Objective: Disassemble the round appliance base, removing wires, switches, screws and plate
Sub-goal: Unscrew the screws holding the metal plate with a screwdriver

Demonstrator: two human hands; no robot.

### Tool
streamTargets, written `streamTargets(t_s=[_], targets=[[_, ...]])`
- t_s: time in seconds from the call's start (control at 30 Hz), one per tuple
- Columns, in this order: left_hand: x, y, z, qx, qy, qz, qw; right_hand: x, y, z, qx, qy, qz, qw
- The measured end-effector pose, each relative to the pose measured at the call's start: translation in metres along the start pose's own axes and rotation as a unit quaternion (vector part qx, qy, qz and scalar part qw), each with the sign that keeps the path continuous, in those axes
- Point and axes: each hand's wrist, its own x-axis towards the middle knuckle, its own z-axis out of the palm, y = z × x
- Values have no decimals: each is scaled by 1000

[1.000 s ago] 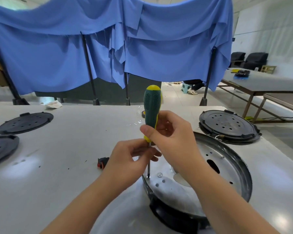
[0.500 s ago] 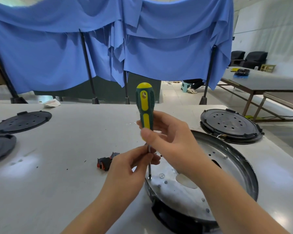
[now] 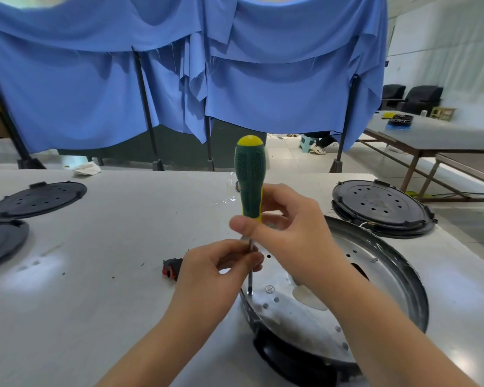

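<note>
A green-and-yellow screwdriver [image 3: 249,185] is held upright over the near-left edge of the round appliance base [image 3: 375,297], which is set on the white table [image 3: 109,247] at lower right, its shiny metal plate [image 3: 299,317] facing up inside a dark rim. The lower end of the handle is gripped by the right hand [image 3: 288,236], thumb across the front and fingers curled round behind. The thin shaft is pinched lower down between the thumb and fingertips of the left hand [image 3: 218,269], which is closed narrowly on it. The tip is seated at a spot on the plate by the rim, just left of a screw [image 3: 269,288] whose cross head is seen clearly; what lies under the tip itself cannot be told. A small black-and-red switch [image 3: 171,268] is lying on the table just left of the left hand. A second black round base [image 3: 380,208] is sitting farther back on the right, and two flat black perforated covers [image 3: 39,198] are laid at the far left. Blue cloth [image 3: 179,79] is draped on stands behind the table.
</note>
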Motion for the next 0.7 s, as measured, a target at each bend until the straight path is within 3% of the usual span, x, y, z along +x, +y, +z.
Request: streamTargets(t_s=[0.07, 0.3, 0.47, 0.7], targets=[[0, 0, 0, 2, 3, -3, 1000, 2, -1, -3, 16, 18, 1, 1000], [2, 1, 1, 25, 29, 11, 999, -1, -1, -3, 43, -33, 9, 998], [0, -3, 0, 51, 14, 19, 998, 1, -2, -2, 9, 6, 7, 1000], [-5, -2, -2, 48, -48, 40, 997, -1, -2, -4, 68, -49, 20, 996]])
